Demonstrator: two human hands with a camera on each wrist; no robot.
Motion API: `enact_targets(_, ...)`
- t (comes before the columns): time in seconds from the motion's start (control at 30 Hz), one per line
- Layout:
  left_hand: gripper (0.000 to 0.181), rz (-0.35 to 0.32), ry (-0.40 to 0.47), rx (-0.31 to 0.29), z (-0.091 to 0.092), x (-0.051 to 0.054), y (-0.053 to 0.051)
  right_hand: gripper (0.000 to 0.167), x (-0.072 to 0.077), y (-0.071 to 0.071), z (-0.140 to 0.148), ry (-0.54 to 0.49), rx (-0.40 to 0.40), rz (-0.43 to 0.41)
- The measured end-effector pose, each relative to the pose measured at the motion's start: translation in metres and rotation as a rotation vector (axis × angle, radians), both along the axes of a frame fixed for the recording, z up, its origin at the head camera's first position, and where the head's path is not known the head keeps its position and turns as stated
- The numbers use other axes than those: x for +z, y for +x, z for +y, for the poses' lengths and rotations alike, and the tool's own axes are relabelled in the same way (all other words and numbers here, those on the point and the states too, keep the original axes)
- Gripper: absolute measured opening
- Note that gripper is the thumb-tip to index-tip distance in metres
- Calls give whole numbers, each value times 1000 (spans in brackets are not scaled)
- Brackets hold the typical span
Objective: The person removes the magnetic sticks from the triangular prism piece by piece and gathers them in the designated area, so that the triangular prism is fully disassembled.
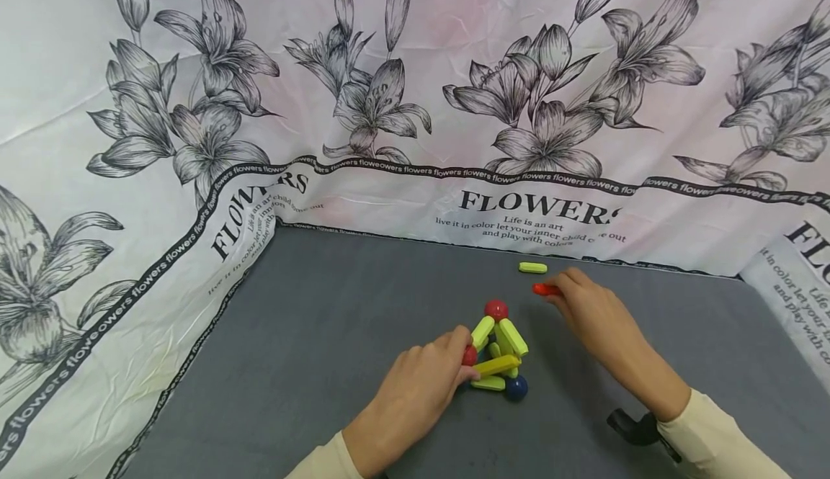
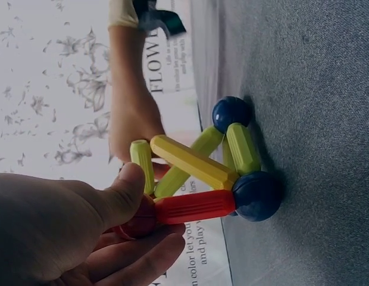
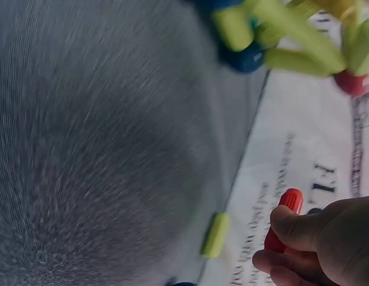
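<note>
Two-handed work on a rod-and-ball frame, near to far. Nearest, the left hand (image 1: 415, 385) reaches in, its thumb and fingers curled round a red ball (image 2: 137, 223) at the frame's left corner; a red strut (image 2: 195, 207) joins that ball to a blue ball (image 2: 259, 196) on the desk (image 1: 337, 320). The frame (image 1: 512, 336), largely of yellow-green rods, stands beside this hand, with a yellow bar (image 1: 496, 366) across its near face and an upper red ball (image 1: 496, 310) where two rods meet. Whether the yellow bar's outer end is attached cannot be told. Farther right, the right hand (image 1: 593, 317) pinches a loose red rod (image 3: 293, 200), near the frame but apart from it. Good handling here probably calls for a light brace at the held corner, one rod tip left clear of the fingers, and a slow approach; a sideways knock could part the joints. Beyond lies a spare yellow-green rod (image 1: 533, 268), and behind it hangs a flower-printed cloth (image 1: 389, 209).
</note>
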State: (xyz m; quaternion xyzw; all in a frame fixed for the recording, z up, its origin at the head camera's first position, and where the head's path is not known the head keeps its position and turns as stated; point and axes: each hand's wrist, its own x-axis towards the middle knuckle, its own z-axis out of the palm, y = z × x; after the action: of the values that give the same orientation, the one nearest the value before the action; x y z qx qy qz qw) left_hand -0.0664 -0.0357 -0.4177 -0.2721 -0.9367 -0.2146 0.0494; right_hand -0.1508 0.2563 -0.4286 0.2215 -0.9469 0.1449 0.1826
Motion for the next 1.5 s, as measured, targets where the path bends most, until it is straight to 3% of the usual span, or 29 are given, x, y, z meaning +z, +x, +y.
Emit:
enact_targets(0.3, 35, 34, -15, -16, -1, 0, 1, 17, -21, -38, 7, 94, -47, -124)
enact_targets(0.53, 35, 44, -14, -10, -2, -1, 0, 16, -29, -59, 1, 145, -63, -173)
enact_targets(0.97, 35, -2, 4, -15, -4, -2, 0, 18, -41, -74, -2, 205, -54, -115)
enact_targets(1.2, 36, -42, 14, -22, -4, -4, 0, 15, -46, -77, -4, 201, -68, -124)
enact_targets(1.5, 37, -19, 32, -33, -5, -3, -3, 18, -42, -81, -4, 213, -68, -120)
